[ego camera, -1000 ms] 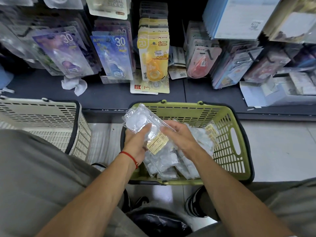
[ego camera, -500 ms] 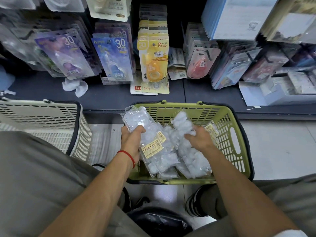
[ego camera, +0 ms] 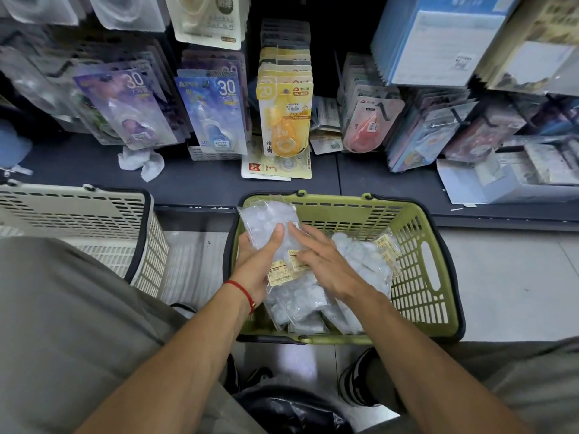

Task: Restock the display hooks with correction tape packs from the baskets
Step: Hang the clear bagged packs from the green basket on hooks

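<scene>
Left hand [ego camera: 255, 264] gripping clear packs [ego camera: 269, 225] over green basket [ego camera: 416, 267], thumb curled across the top one, far end tilted past the far-left rim. Right hand [ego camera: 326, 266] laid flat on the held stack, fingers straight and relaxed, grasping nothing; more packs [ego camera: 360, 261] heaped in basket beneath. Beige basket [ego camera: 94, 220] left; hung packs [ego camera: 283, 117] on far hooks.

bare forearms, no sleeves showing. thin red string bracelet [ego camera: 242, 291] on the left wrist, baggy khaki-grey trousers [ego camera: 62, 324], and dark sneakers [ego camera: 355, 380] with white stripes on the sides.
</scene>
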The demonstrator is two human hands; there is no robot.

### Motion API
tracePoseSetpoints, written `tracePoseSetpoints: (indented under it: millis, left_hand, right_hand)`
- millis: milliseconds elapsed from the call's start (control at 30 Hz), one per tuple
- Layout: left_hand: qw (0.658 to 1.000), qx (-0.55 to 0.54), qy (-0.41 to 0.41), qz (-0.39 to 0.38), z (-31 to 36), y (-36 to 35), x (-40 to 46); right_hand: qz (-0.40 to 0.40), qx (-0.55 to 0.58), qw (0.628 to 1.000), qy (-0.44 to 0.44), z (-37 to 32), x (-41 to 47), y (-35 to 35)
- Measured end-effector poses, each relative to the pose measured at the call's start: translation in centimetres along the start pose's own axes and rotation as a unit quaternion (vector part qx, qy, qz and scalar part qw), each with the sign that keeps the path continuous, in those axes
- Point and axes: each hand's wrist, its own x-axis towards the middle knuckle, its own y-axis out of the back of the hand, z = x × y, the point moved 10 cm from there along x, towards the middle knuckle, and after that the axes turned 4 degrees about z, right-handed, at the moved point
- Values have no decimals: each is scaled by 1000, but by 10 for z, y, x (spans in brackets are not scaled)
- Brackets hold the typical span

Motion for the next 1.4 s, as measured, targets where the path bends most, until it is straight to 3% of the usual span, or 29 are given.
tracePoseSetpoints:
  millis: [100,167,233,333,433,633,767,867,967,1100,1400]
  left_hand:
    - [999,-4,6,48,4,13,1]
    - [997,-7,15,76,7,22,2]
    - [996,-3,14,93,11,28,2]
    - [994,5,10,106,15,34,0]
    - [994,7,1,108,21,37,-3]
    - [990,43,-55,120,40,45,-9]
    - [987,90,-87,100,41,35,-9]
    - [989,83,-98,70,42,18,-11]
    - [990,58,-117,48,53,4,-13]
    - [986,65,-151,34,82,-7,-23]
    - [967,66,-233,-76,182,-68,-60]
  right_hand:
    - [14,156,988,-13,-2,7,13]
    - [103,155,981,-47,18,10,32]
    - [170,-1,982,-79,43,10,44]
    - [53,-239,961,-132,75,5,7]
    - [11,-348,927,-138,85,0,-20]
    - [168,-70,967,-178,89,6,25]
    - [221,95,967,-84,42,8,66]
    - [158,57,986,16,-15,9,57]
    - [107,100,988,56,-46,1,43]
    - [124,164,976,71,-67,-2,64]
    - [179,206,955,115,-154,2,121]
